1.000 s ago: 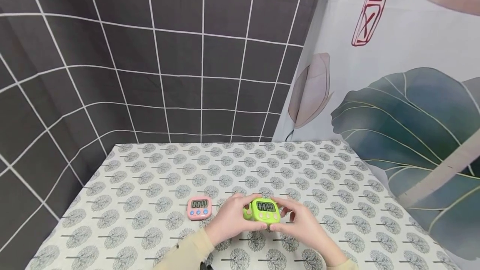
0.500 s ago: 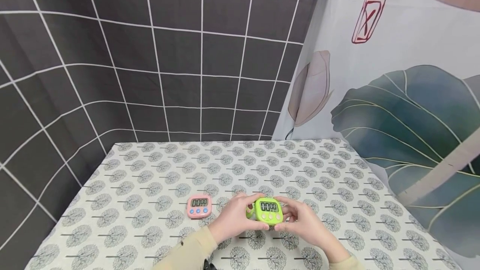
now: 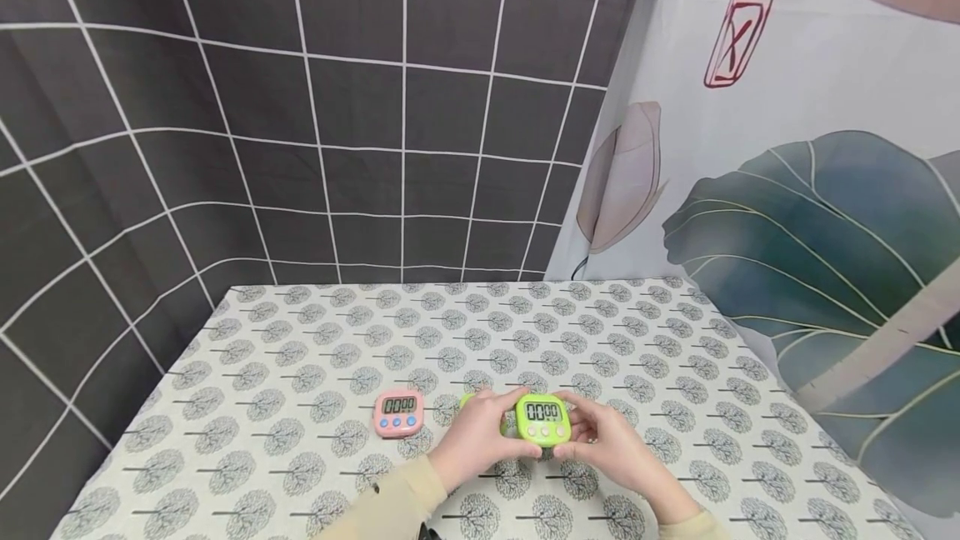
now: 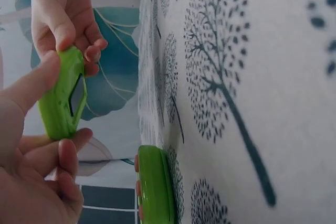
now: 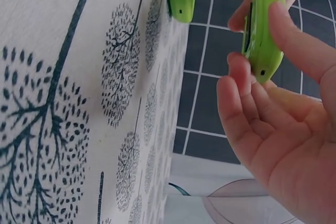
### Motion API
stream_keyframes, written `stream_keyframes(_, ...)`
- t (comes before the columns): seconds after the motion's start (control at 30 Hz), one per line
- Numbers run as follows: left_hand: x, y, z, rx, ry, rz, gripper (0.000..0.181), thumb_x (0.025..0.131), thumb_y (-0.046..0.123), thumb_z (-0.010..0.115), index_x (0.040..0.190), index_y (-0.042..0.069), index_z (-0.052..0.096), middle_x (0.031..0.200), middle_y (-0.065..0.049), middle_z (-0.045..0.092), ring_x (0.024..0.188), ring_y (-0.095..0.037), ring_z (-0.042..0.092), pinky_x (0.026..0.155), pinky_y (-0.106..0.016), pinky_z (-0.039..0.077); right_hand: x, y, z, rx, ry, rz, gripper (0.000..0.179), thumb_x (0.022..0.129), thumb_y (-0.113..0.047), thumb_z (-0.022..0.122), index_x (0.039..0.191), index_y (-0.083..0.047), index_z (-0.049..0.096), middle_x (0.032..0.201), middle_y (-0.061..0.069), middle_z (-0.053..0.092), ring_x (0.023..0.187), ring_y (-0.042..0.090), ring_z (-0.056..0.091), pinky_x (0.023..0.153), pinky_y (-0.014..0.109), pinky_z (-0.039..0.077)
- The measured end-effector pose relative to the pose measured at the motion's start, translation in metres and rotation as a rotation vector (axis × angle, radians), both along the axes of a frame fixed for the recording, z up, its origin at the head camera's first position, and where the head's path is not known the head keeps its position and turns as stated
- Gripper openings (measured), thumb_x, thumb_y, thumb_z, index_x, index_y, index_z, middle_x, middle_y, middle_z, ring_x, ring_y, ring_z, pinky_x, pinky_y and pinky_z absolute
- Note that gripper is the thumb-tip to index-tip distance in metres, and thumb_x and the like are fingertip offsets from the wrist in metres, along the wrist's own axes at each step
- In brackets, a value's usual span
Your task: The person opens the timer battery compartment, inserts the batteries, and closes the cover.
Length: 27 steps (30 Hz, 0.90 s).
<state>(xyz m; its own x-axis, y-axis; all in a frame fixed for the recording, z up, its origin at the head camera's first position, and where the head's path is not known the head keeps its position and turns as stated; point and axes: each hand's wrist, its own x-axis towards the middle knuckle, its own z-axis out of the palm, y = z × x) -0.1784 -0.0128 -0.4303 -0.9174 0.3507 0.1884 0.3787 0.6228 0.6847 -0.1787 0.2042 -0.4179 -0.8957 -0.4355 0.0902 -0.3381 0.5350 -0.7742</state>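
Both hands hold a lime-green digital kitchen timer (image 3: pixel 543 420) above the table, its display reading 00 00 and facing up toward the head camera. My left hand (image 3: pixel 477 433) pinches its left side between thumb and fingers. On the right side, my right hand (image 3: pixel 609 445) grips it the same way. A second green timer (image 4: pixel 155 187) stays on the table below; in the head view my left hand covers most of it. Farther left lies a pink timer (image 3: pixel 399 413) with blue buttons, also reading 00 00, touched by neither hand.
A white cloth printed with grey trees (image 3: pixel 450 332) covers the table. Behind it hangs a dark curtain with a white grid (image 3: pixel 360 107). At the right is a pale curtain with a large leaf print (image 3: pixel 795 240).
The held green timer has shifted slightly to the right, and the left hand has gone with it. An edge of the other green timer now shows left of that hand. The pink timer stays put.
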Motion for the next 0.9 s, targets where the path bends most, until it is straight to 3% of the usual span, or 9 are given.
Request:
stream_keyframes(0.07, 0.0, 0.003, -0.001, -0.025, 0.013, 0.029, 0.08, 0.065, 0.046, 0.079, 0.134, 0.011, 0.054, 0.105, -0.004, 0.068, 0.103, -0.026, 0.06, 0.095, -0.053, 0.043, -0.001, 0.0, -0.001, 0.02, 0.008, -0.02, 0.077, 0.072, -0.022, 0.078, 0.134, 0.009, 0.043, 0.092, 0.005, 0.066, 0.075, 0.005, 0.059, 0.07, 0.021, 0.053)
stream_keyframes(0.17, 0.0, 0.008, -0.004, -0.041, 0.009, 0.055, 0.08, 0.067, 0.044, 0.079, 0.133, 0.007, 0.053, 0.104, -0.003, 0.07, 0.108, -0.032, 0.059, 0.099, -0.056, 0.038, -0.002, 0.0, -0.003, 0.056, 0.013, -0.064, 0.076, 0.071, -0.02, 0.079, 0.134, 0.006, 0.045, 0.091, 0.003, 0.066, 0.075, 0.006, 0.059, 0.069, 0.021, 0.052)
stream_keyframes(0.3, -0.001, 0.013, -0.008, -0.048, 0.004, 0.072, 0.078, 0.068, 0.04, 0.079, 0.132, 0.003, 0.053, 0.095, 0.0, 0.071, 0.097, -0.024, 0.061, 0.098, -0.053, 0.038, -0.004, -0.001, -0.007, 0.101, 0.002, -0.107, 0.076, 0.069, -0.019, 0.08, 0.134, 0.003, 0.047, 0.092, 0.003, 0.067, 0.076, 0.008, 0.059, 0.068, 0.02, 0.051)
stream_keyframes(0.43, -0.002, 0.018, -0.011, -0.097, 0.045, 0.082, 0.076, 0.068, 0.039, 0.079, 0.129, 0.002, 0.055, 0.087, 0.004, 0.07, 0.086, -0.016, 0.06, 0.095, -0.05, 0.041, -0.006, 0.0, -0.01, 0.121, -0.002, -0.123, 0.075, 0.069, -0.015, 0.08, 0.132, 0.005, 0.047, 0.088, 0.003, 0.065, 0.073, 0.01, 0.059, 0.065, 0.02, 0.051)
stream_keyframes(0.6, -0.005, 0.024, -0.013, -0.153, 0.097, 0.106, 0.071, 0.067, 0.04, 0.081, 0.124, 0.004, 0.06, 0.081, 0.006, 0.07, 0.077, -0.011, 0.059, 0.089, -0.043, 0.044, -0.008, -0.002, -0.013, 0.146, -0.011, -0.172, 0.075, 0.067, -0.012, 0.081, 0.132, 0.004, 0.048, 0.084, 0.001, 0.064, 0.072, 0.01, 0.058, 0.065, 0.02, 0.05)
stream_keyframes(0.9, -0.015, 0.034, -0.014, -0.204, 0.091, 0.122, 0.046, 0.067, 0.038, 0.082, 0.104, 0.013, 0.069, 0.078, 0.007, 0.07, 0.067, -0.008, 0.058, 0.08, -0.036, 0.043, -0.014, -0.004, -0.018, 0.169, -0.064, -0.246, 0.074, 0.068, -0.01, 0.079, 0.133, 0.002, 0.048, 0.082, 0.001, 0.062, 0.07, 0.011, 0.056, 0.061, 0.022, 0.049)
